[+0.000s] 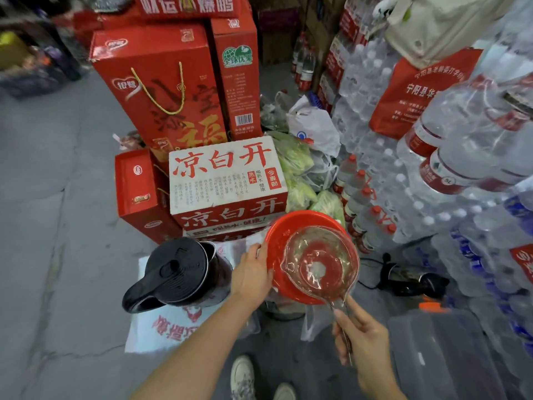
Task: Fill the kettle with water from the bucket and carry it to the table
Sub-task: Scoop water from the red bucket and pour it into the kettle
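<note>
A black kettle [176,272] with its lid on stands on a white printed sack at the lower left of centre. To its right is a red bucket [277,226], seen from above. My left hand [252,272] grips the bucket's near-left rim. My right hand [363,339] holds the handle of a clear plastic scoop [317,261], which hovers over the bucket's opening and looks wet. Whether the scoop carries water I cannot tell.
Red gift boxes [161,88] and a white-and-red carton [227,180] stand behind the kettle. Shrink-wrapped water bottles [432,168] are stacked on the right. A black appliance with a cable [412,278] and a clear jug [432,350] lie at lower right. Bare concrete floor [43,226] lies left.
</note>
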